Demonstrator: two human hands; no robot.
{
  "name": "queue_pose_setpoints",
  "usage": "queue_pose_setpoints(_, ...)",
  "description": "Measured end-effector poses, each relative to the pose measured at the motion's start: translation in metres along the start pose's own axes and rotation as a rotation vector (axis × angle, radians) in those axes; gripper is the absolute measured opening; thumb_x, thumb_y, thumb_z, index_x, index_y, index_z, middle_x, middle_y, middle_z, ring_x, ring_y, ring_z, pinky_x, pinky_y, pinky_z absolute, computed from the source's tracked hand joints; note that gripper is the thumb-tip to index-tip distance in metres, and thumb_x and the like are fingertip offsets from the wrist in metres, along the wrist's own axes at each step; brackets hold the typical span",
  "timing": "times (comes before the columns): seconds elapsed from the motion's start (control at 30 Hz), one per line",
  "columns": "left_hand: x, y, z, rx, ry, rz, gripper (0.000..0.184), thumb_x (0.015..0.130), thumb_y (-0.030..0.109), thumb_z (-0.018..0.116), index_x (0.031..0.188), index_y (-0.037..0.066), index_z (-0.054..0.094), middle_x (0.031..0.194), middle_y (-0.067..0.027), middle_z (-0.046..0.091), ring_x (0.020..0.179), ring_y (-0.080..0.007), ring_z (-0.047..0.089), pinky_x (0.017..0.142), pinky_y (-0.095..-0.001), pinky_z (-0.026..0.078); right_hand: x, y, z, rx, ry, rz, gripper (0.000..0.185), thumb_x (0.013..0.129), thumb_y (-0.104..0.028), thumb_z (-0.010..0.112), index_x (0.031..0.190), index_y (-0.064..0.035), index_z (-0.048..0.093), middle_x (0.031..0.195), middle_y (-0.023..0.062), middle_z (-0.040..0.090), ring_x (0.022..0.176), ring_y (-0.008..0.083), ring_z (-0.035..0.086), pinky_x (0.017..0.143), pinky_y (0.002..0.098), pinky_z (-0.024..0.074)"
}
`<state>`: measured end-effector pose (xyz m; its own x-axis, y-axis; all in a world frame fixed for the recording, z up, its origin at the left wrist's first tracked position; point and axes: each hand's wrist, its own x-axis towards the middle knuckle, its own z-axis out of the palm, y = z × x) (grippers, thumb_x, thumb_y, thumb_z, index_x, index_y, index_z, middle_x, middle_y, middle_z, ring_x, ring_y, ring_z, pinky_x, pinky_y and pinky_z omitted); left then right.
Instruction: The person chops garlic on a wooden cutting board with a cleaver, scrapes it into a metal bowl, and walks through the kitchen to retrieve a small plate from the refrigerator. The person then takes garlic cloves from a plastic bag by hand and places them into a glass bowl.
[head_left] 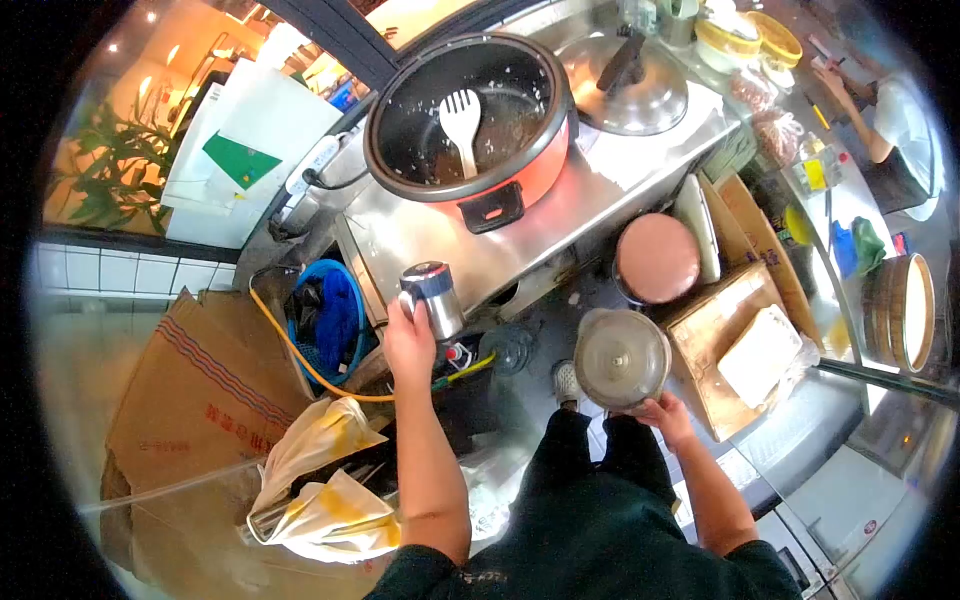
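1 steel cup (pixel 445 312) sits in the closed left hand (pixel 410 345); the right hand (pixel 667 416) pinches a round translucent item (pixel 618 362).

Over on the left, a leafy plant (pixel 115 170) spreads beside white panels (pixel 285 115), a green patch showing on one! Lower down there's printed brown cardboard (pixel 200 390), then a blue basket (pixel 330 266), with a yellow hose (pixel 345 391) curving past it. Up on the steel desk (pixel 395 228) sits a domed metal lid (pixel 655 100), black handle on top. Out right, a brown box (pixel 700 335) carries a white packet (pixel 760 358), and beyond it, a wooden tub (pixel 884 310).
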<state>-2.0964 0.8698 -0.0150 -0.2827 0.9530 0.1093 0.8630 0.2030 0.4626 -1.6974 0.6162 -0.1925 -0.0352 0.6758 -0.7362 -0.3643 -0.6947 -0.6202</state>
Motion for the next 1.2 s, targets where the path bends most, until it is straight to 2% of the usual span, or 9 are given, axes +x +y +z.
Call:
queue_pose_setpoints(0.13, 0.101, -0.086, 0.053, -0.142, 0.0, -0.07, 0.03, 0.098, 0.028, 0.06, 0.09, -0.002, 0.058, 0.064, -0.0103, 0.058, 0.051, -0.0263, 0.057, 0.048, -0.0384, 0.045, -0.049, -0.025, 0.015, -0.002, 0.02, -0.081, 0.033, 0.101, -0.015, 0.057, 0.127, 0.0038, 0.053, 0.12, 0.0152, 0.065, 0.106, 0.0254, 0.067, 0.091, 0.0398, 0.0585)
queue_pose_setpoints(0.27, 0.163, -0.108, 0.033, -1.19, -0.701, -1.122, 0.021, 0.098, 0.02, 0.055, 0.078, 0.014, 0.052, 0.056, 0.0043, 0.046, 0.041, -0.0077, 0.039, 0.039, -0.0236, 0.034, -0.083, -0.032, 0.023, 0.063, 0.03, -0.154, 0.033, 0.101, -0.016, 0.057, 0.13, 0.0006, 0.053, 0.12, 0.0128, 0.065, 0.108, 0.0249, 0.066, 0.091, 0.0381, 0.058)
queue_pose_setpoints(0.5, 0.2, -0.201, 0.084, -1.753, -0.411, -1.35, 0.012, 0.093, 0.007, 0.044, 0.083, 0.009, 0.05, 0.07, -0.0004, 0.052, 0.051, -0.0095, 0.047, 0.046, -0.0183, 0.042, -0.136, -0.039, 0.052, 0.309, 0.15, -0.191, 0.033, 0.099, -0.014, 0.06, 0.13, -0.005, 0.055, 0.12, 0.0096, 0.067, 0.107, 0.0229, 0.067, 0.087, 0.0373, 0.059)
queue_pose_setpoints(0.57, 0.233, -0.223, 0.088, -1.898, -0.676, -1.659, 0.02, 0.09, 0.003, 0.046, 0.108, 0.001, 0.054, 0.101, -0.0142, 0.054, 0.068, -0.0151, 0.057, 0.046, -0.021, 0.049, -0.148, -0.035, 0.054, 0.358, 0.169, -0.191, 0.035, 0.099, -0.01, 0.058, 0.133, -0.0031, 0.054, 0.123, 0.012, 0.066, 0.109, 0.0261, 0.067, 0.089, 0.0386, 0.0592)
queue_pose_setpoints(0.63, 0.245, -0.19, 0.057, -1.832, -0.471, -2.006, 0.025, 0.094, 0.012, 0.052, 0.117, 0.0, 0.055, 0.109, -0.0166, 0.057, 0.076, -0.0203, 0.063, 0.058, -0.0281, 0.057, -0.159, -0.035, 0.061, 0.399, 0.216, -0.175, 0.037, 0.098, -0.011, 0.06, 0.133, -0.0032, 0.053, 0.124, 0.0121, 0.065, 0.11, 0.0266, 0.066, 0.088, 0.0387, 0.0596)
queue_pose_setpoints(0.8, 0.269, -0.232, 0.1, -1.879, -0.459, -1.505, 0.045, 0.086, 0.018, 0.051, 0.123, -0.007, 0.051, 0.134, -0.0324, 0.043, 0.117, -0.043, 0.048, 0.079, -0.0471, 0.061, -0.173, -0.012, 0.069, 0.462, 0.301, -0.173, 0.042, 0.098, -0.012, 0.061, 0.137, -0.0024, 0.049, 0.129, 0.0105, 0.06, 0.111, 0.0243, 0.064, 0.088, 0.0395, 0.0599)
queue_pose_setpoints(0.93, 0.31, -0.327, 0.16, -1.967, -0.544, -1.093, 0.042, 0.1, 0.022, 0.04, 0.132, -0.005, 0.048, 0.138, -0.0277, 0.046, 0.128, -0.0425, 0.044, 0.093, -0.0519, 0.055, -0.178, -0.002, 0.075, 0.527, 0.27, -0.176, 0.042, 0.099, -0.013, 0.06, 0.138, -0.0017, 0.049, 0.129, 0.009, 0.06, 0.109, 0.0225, 0.064, 0.09, 0.0381, 0.0594)
queue_pose_setpoints(1.0, 0.254, -0.197, 0.076, -1.78, -0.01, -1.632, 0.05, 0.101, 0.03, 0.039, 0.141, 0.001, 0.044, 0.145, -0.0255, 0.039, 0.132, -0.0435, 0.04, 0.096, -0.0542, 0.054, -0.186, -0.005, 0.078, 0.542, 0.239, -0.196, 0.04, 0.099, -0.014, 0.061, 0.136, -0.0012, 0.051, 0.124, 0.0089, 0.063, 0.109, 0.0218, 0.065, 0.09, 0.0376, 0.0593)
queue_pose_setpoints(1.2, 0.151, -0.136, 0.089, -1.297, 0.264, -0.996, 0.04, 0.103, 0.027, 0.031, 0.133, 0.01, 0.05, 0.13, -0.0082, 0.053, 0.116, -0.0284, 0.053, 0.087, -0.0456, 0.052, -0.211, 0.018, 0.048, 0.473, 0.231, -0.216, 0.035, 0.1, -0.016, 0.061, 0.132, -0.0026, 0.055, 0.12, 0.0071, 0.065, 0.104, 0.0194, 0.066, 0.088, 0.0335, 0.059)
